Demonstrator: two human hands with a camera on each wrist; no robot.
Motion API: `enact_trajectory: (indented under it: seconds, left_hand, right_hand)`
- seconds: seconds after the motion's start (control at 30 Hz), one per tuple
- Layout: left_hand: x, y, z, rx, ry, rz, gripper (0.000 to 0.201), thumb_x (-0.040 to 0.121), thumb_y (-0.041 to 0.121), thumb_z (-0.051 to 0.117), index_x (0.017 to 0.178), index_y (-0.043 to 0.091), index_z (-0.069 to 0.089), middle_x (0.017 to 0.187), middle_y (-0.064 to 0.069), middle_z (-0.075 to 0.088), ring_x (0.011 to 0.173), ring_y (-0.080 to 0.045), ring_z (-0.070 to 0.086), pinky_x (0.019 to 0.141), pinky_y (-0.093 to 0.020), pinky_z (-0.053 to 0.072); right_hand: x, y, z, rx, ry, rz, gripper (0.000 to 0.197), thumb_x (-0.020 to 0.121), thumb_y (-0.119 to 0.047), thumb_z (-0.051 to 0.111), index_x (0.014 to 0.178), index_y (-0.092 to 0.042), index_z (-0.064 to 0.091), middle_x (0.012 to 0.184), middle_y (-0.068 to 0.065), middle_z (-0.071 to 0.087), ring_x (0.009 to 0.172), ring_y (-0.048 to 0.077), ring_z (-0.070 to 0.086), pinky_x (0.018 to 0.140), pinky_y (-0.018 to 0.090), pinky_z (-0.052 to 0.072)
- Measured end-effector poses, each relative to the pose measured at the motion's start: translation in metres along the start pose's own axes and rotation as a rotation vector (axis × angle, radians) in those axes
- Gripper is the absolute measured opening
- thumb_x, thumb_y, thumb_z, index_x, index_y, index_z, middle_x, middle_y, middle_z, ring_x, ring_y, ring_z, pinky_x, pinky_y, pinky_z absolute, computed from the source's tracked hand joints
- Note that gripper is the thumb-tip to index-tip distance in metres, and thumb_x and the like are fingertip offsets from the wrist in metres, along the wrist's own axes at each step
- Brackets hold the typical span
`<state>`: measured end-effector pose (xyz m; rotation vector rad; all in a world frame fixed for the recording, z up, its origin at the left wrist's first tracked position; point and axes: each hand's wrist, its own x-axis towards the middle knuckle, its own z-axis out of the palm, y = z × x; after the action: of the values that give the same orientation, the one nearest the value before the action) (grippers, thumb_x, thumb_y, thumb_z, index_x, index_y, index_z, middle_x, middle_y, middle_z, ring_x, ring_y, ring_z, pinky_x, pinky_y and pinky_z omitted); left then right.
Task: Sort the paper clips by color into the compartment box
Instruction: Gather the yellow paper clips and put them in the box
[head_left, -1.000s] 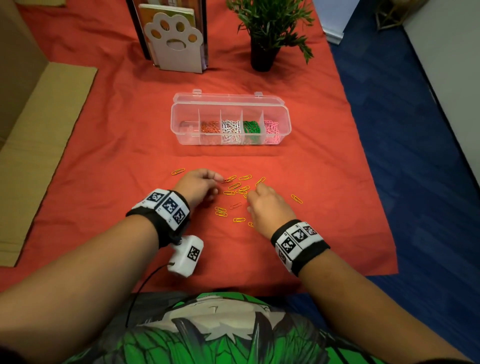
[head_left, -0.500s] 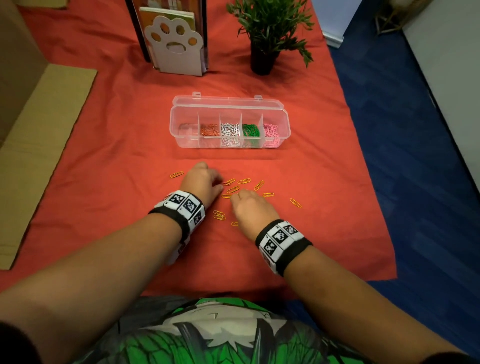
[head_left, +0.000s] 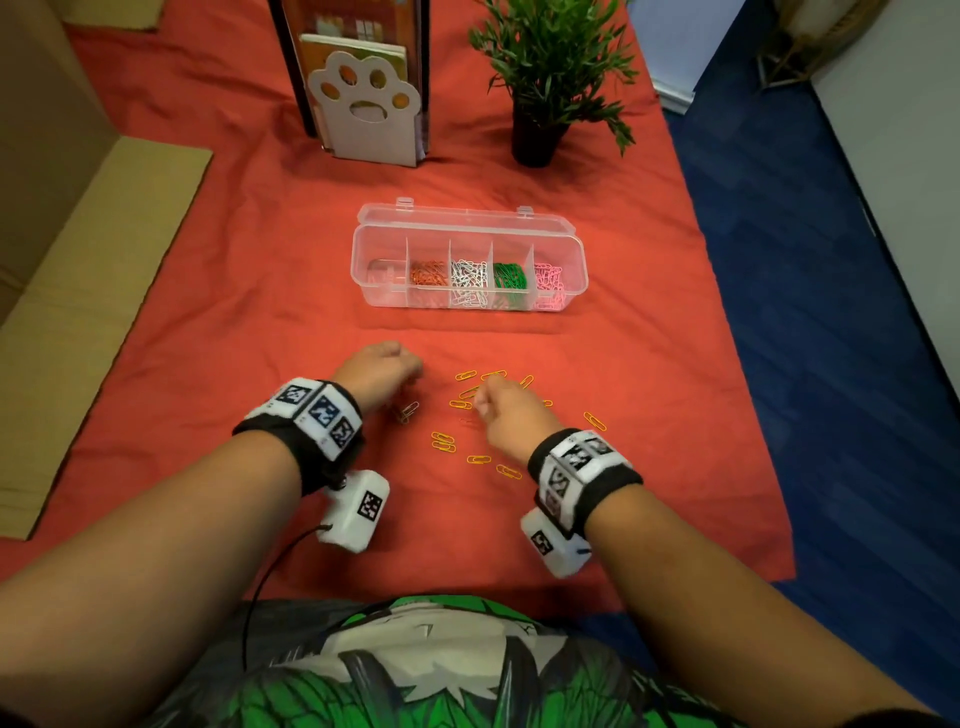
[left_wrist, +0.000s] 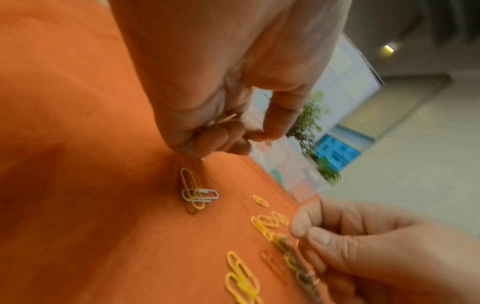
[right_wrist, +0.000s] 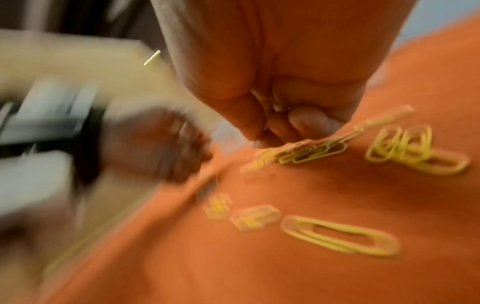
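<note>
Both forearms were bare. Each wrist carried a black fabric wristband faced with white panels printed with square black-and-white coded markers; the matching black-and-white band on the right wrist bore the same kind of markers. A small white box-shaped camera unit with one square marker hung under the left wrist, a thin black cable trailing from it. A similar white unit sat under the right wrist. The shirt was grey with a green, white and black cartoon print.

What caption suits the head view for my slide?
Both hands, left hand and right hand, gather yellow paper clips before the compartment box.
</note>
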<state>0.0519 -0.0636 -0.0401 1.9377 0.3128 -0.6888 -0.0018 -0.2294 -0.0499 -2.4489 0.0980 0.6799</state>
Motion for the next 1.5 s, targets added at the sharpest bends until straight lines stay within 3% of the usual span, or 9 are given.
enact_trajectory:
  seconds: [0.17,0.3,0.43,0.63,0.77,1.0,1.13,1.37,1.5]
  left_hand:
    - [-0.011,-0.008,-0.012,-0.5,-0.134,-0.143,0.022,0.08,0.005,0.038,0.062,0.015,0.044,0.055,0.0,0.047,0.037,-0.007,0.034,0.037,-0.016,0.026]
    - [-0.013,-0.015,-0.011,-0.174,-0.014,-0.055,0.026,0.08,0.006,0.053,0.057,0.016,0.047,0.046,0.0,0.041,0.039,-0.014,0.034,0.038,-0.015,0.025]
    - [-0.01,-0.015,-0.013,0.188,0.024,0.085,0.019,0.079,0.016,0.063,0.063,0.018,0.054,0.063,0.001,0.059,0.056,-0.014,0.05,0.061,-0.024,0.041]
    - [-0.005,0.032,-0.032,0.426,0.316,0.362,0.013,0.077,0.019,0.063,0.074,0.007,0.066,0.079,-0.012,0.07,0.077,-0.027,0.063,0.073,-0.034,0.049]
    - [0.009,0.071,-0.048,0.533,0.441,0.42,0.015,0.079,0.018,0.059,0.076,0.004,0.066,0.081,-0.017,0.069,0.077,-0.031,0.061,0.067,-0.03,0.043]
    - [0.04,0.098,-0.043,0.396,0.248,0.238,0.014,0.079,0.016,0.058,0.074,0.007,0.067,0.079,-0.015,0.066,0.077,-0.029,0.062,0.071,-0.03,0.05]
    - [0.039,0.1,-0.045,-0.188,0.12,0.094,0.023,0.084,-0.002,0.045,0.065,0.007,0.053,0.072,-0.014,0.056,0.05,-0.016,0.055,0.058,-0.028,0.048]
    - [0.026,0.093,-0.056,-0.419,0.04,0.114,0.036,0.078,-0.017,0.032,0.079,0.008,0.058,0.075,-0.008,0.052,0.063,-0.015,0.052,0.05,-0.016,0.051]
    - [0.024,0.092,-0.057,-0.444,0.082,0.156,0.032,0.081,-0.018,0.033,0.088,0.003,0.057,0.072,-0.007,0.05,0.061,-0.015,0.047,0.056,-0.021,0.043]
  right_hand:
    - [-0.005,0.005,-0.016,1.011,-0.044,0.264,0.03,0.086,0.007,0.036,0.07,-0.014,0.05,0.061,0.002,0.042,0.048,0.011,0.043,0.038,0.017,0.035]
    - [0.002,0.004,-0.006,0.429,-0.031,0.156,0.022,0.084,-0.004,0.05,0.069,-0.02,0.053,0.066,-0.001,0.051,0.056,0.011,0.046,0.047,0.017,0.039]
    - [-0.003,-0.008,0.013,-0.41,0.054,-0.036,0.026,0.083,-0.016,0.053,0.107,-0.005,0.056,0.113,0.016,0.054,0.106,0.031,0.054,0.094,0.037,0.048]
    - [-0.007,-0.029,0.02,-0.695,0.152,-0.115,0.035,0.09,-0.004,0.03,0.118,0.003,0.051,0.116,0.018,0.052,0.107,0.035,0.055,0.086,0.042,0.047]
    - [-0.001,-0.03,0.001,-0.52,0.047,-0.087,0.03,0.086,-0.006,0.043,0.11,0.0,0.059,0.118,0.019,0.054,0.108,0.034,0.057,0.09,0.038,0.048]
    - [0.022,-0.022,-0.042,0.096,0.064,0.128,0.018,0.087,-0.019,0.048,0.069,-0.02,0.048,0.08,0.006,0.061,0.074,0.022,0.056,0.07,0.027,0.043]
    - [0.035,-0.035,-0.068,0.259,0.138,0.077,0.01,0.087,-0.018,0.052,0.077,-0.017,0.055,0.073,-0.002,0.056,0.069,0.013,0.052,0.061,0.023,0.04]
    - [0.08,-0.097,-0.093,0.257,0.25,0.066,0.017,0.086,-0.016,0.046,0.074,-0.017,0.058,0.082,0.011,0.065,0.084,0.027,0.063,0.081,0.034,0.05]
    - [0.094,-0.109,-0.095,0.163,0.144,0.099,0.032,0.088,-0.004,0.046,0.117,0.003,0.057,0.12,0.023,0.061,0.113,0.036,0.058,0.098,0.045,0.047]
